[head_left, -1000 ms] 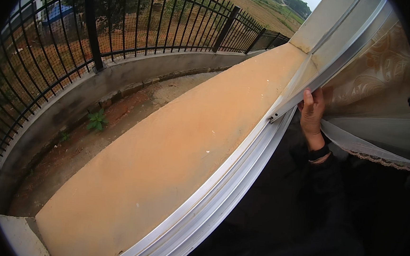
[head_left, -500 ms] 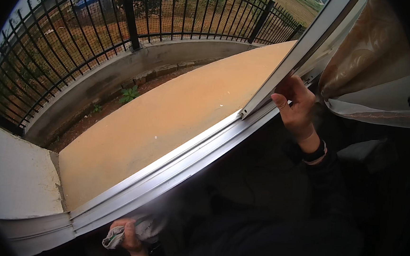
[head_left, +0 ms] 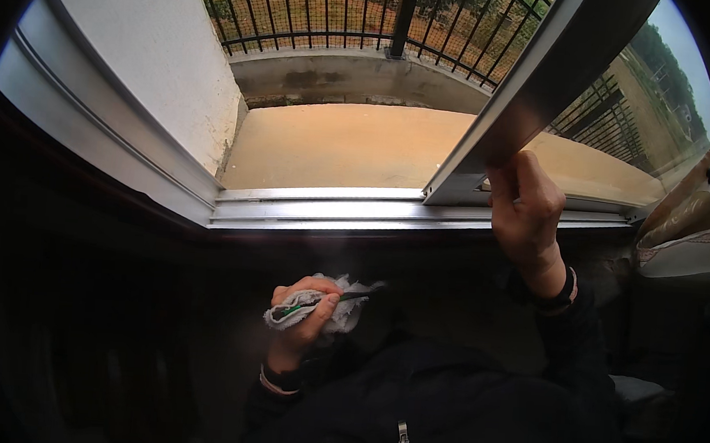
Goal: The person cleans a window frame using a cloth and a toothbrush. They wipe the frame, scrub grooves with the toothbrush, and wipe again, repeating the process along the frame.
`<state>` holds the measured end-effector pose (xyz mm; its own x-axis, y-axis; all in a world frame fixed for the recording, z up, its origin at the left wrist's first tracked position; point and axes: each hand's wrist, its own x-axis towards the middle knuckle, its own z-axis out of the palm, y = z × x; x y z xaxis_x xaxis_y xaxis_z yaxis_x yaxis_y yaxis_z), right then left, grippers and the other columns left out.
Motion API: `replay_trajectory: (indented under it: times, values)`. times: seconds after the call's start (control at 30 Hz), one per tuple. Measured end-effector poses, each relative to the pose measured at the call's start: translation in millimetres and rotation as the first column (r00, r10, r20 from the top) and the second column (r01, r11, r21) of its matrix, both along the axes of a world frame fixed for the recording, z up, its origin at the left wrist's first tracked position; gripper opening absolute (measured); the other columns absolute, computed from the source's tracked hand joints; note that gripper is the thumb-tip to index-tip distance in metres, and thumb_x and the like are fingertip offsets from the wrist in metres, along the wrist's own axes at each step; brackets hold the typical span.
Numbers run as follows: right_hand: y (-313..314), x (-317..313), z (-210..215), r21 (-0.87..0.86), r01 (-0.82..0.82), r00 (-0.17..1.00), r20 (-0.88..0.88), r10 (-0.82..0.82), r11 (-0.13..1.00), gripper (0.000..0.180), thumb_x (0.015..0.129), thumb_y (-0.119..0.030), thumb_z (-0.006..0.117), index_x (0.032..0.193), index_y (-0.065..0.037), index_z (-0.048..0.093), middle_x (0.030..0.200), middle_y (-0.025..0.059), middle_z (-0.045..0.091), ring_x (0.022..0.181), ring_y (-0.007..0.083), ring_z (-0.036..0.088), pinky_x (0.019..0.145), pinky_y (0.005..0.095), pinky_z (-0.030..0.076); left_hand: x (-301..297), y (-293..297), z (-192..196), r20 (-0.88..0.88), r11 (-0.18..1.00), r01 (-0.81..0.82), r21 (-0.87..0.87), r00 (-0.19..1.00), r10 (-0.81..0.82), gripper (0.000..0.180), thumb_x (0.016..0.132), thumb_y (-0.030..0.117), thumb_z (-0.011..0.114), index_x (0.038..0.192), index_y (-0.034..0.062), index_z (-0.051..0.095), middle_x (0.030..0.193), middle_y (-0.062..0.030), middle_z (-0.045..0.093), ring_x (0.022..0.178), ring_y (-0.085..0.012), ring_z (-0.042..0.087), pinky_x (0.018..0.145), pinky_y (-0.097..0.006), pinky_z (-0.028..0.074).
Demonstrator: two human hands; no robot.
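Note:
My left hand (head_left: 305,321) is closed round a crumpled grey-white cloth (head_left: 348,313), held low in front of my body. A slim dark thing with a green part shows along the cloth, too unclear to name. My right hand (head_left: 529,209) is raised, its fingers curled in against the window sash (head_left: 521,101) close to its lower end; the fingertips are partly hidden. That sash stands in the silvery sill track (head_left: 331,207), with an open gap to its left.
A white wall edge (head_left: 156,59) borders the opening at left. Outside lie a tan ledge (head_left: 344,142), a low concrete wall (head_left: 324,75) and a black metal fence (head_left: 398,23). A curtain (head_left: 684,220) hangs at the right.
The view has turned, so the sill now runs nearly level. My left hand has come away from the sill's left end with the cloth. My right hand stays at the sash, fingers more curled.

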<state>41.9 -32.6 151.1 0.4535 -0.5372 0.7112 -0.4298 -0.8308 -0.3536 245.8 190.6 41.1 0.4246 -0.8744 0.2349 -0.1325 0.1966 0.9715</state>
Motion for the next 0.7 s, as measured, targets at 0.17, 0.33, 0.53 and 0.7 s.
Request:
replay_trajectory:
  times: [0.17,0.33,0.53,0.7]
  values:
    - [19.1,46.7,0.0,-0.003,-0.118,0.993,-0.024,0.118,0.993,0.012,0.088,0.005,0.061,0.084,0.0,0.052,0.071,0.0194,0.054,0.064,0.0395,0.058,0.055,0.0429,0.045,1.5,27.9,6.9,0.035,0.997,-0.08,0.017,0.996,0.079,0.008,0.085,0.009,0.07,0.085,0.0028,0.074,0.08,-0.0061,0.072,0.068,-0.0116,0.061,0.066,-0.024,0.046]
    - [30.8,88.8,-2.8,-0.08,-0.2,0.979,0.011,0.201,0.977,0.01,0.094,0.003,0.059,0.086,0.0,0.053,0.069,0.015,0.057,0.059,0.0319,0.06,0.054,0.0379,0.046,1.7,44.9,9.5,0.065,0.989,-0.145,-0.009,0.987,0.146,0.007,0.084,0.009,0.071,0.085,0.0033,0.074,0.08,-0.0055,0.073,0.066,-0.0122,0.062,0.066,-0.024,0.047]
    - [47.0,127.0,-2.4,-0.072,-0.26,0.965,-0.064,0.256,0.963,0.015,0.075,0.01,0.056,0.084,0.003,0.048,0.074,0.0213,0.056,0.068,0.0384,0.061,0.06,0.0425,0.051,4.4,56.8,10.8,0.14,0.984,-0.178,-0.031,0.974,0.18,0.005,0.084,0.008,0.072,0.087,0.0035,0.074,0.079,-0.006,0.073,0.063,-0.0123,0.064,0.061,-0.023,0.047]
    - [62.6,162.4,-7.4,-0.04,-0.311,0.95,-0.027,0.31,0.95,0.014,0.08,0.012,0.056,0.084,0.002,0.046,0.073,0.0216,0.054,0.069,0.0396,0.06,0.059,0.0428,0.049,7.6,70.2,6.3,0.157,0.974,-0.224,-0.011,0.962,0.223,0.005,0.084,0.009,0.072,0.087,0.0052,0.075,0.081,-0.0053,0.073,0.067,-0.0123,0.064,0.066,-0.023,0.046]
